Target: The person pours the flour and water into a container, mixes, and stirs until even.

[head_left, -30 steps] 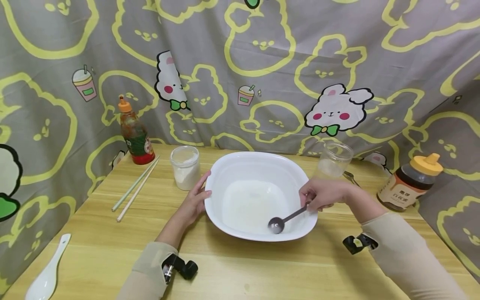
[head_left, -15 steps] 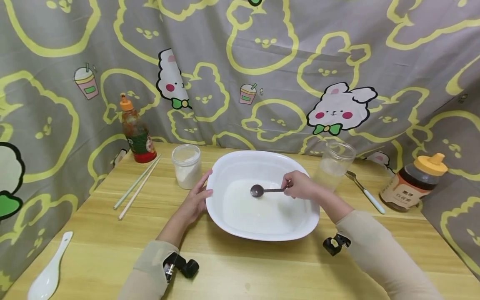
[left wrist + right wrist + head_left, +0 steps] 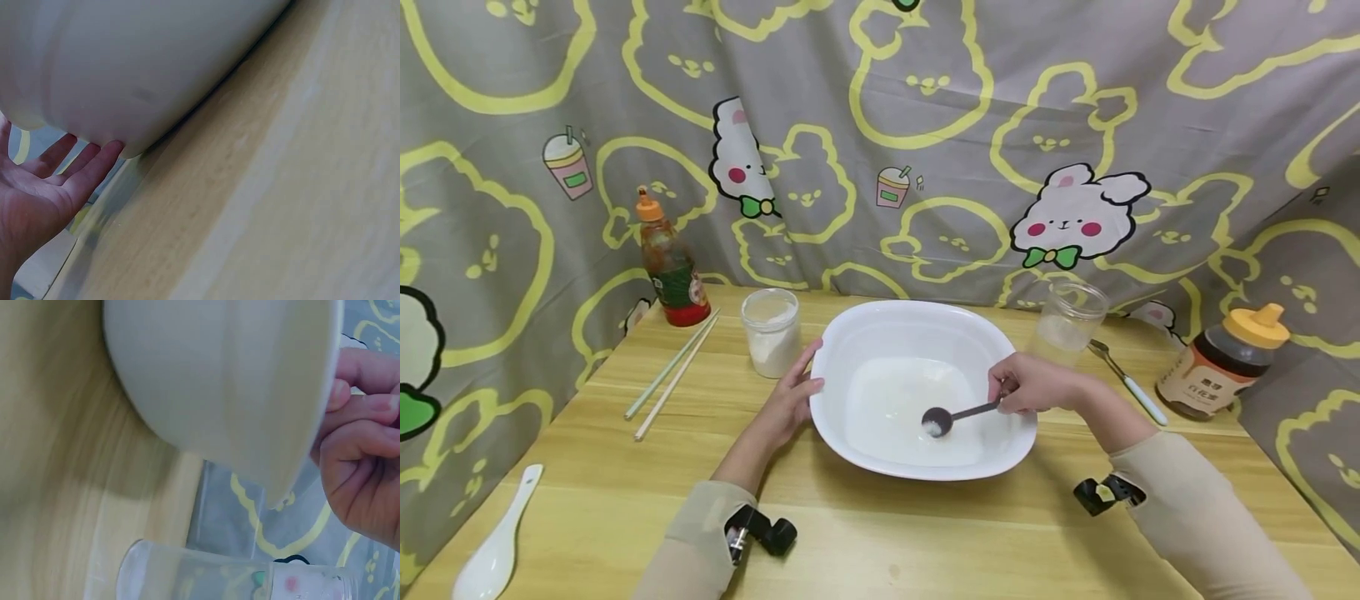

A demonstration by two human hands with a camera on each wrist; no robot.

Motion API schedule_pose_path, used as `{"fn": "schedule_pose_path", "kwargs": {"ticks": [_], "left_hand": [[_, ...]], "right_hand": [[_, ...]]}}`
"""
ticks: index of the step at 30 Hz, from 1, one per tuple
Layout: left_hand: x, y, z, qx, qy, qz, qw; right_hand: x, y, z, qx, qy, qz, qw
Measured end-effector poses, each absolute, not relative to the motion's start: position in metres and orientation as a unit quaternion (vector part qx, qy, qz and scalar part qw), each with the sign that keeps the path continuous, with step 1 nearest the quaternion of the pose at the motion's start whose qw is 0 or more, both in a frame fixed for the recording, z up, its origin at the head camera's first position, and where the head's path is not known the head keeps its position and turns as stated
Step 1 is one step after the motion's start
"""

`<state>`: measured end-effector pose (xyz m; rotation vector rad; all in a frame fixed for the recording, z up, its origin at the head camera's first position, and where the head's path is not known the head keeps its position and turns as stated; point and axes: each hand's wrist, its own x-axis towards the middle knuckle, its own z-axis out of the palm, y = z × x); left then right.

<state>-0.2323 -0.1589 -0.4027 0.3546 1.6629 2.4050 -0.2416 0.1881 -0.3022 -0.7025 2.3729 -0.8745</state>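
Observation:
A white bowl (image 3: pixel 847 333) with white contents in its bottom stands at the centre of the table. My left hand (image 3: pixel 792 398) is at its left side; in the left wrist view the extended fingers (image 3: pixel 94 165) touch the bowl's outer wall. Over the right rim, my right hand (image 3: pixel 1033 385) pinches the handle of a dark measuring spoon (image 3: pixel 976 410). The spoon's round scoop is low inside the bowl, with some white stuff in it. In the right wrist view the bowl wall hides the spoon, and the curled fingers (image 3: pixel 362 440) show beside the rim.
A jar of white powder (image 3: pixel 772 346) stands left of the bowl, near chopsticks (image 3: pixel 677 379) and a red sauce bottle (image 3: pixel 673 275). A clear jar (image 3: pixel 1067 321), a blue-handled utensil (image 3: pixel 1138 396) and a honey bottle (image 3: pixel 1217 367) are on the right. A white spoon (image 3: pixel 497 542) lies front left.
The measuring spoon has circled in the bowl, from the front right to the middle, then back toward the front right. My left hand has kept its place at the bowl.

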Motion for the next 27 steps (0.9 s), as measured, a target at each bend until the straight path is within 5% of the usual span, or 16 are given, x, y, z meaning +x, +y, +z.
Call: {"fn": "schedule_pose_path", "kwargs": {"ticks": [6, 15, 27], "left_hand": [[-0.232, -0.158, -0.403, 0.119, 0.562, 0.813, 0.095], [-0.233, -0.158, -0.403, 0.121, 0.562, 0.812, 0.098], [-0.232, -0.158, -0.403, 0.118, 0.560, 0.814, 0.096]], "right_hand": [[-0.242, 0.179, -0.308, -0.273, 0.863, -0.342, 0.253], [-0.250, 0.180, -0.308, -0.210, 0.913, -0.308, 0.166], [-0.242, 0.180, -0.311, -0.271, 0.872, -0.329, 0.241]]}}
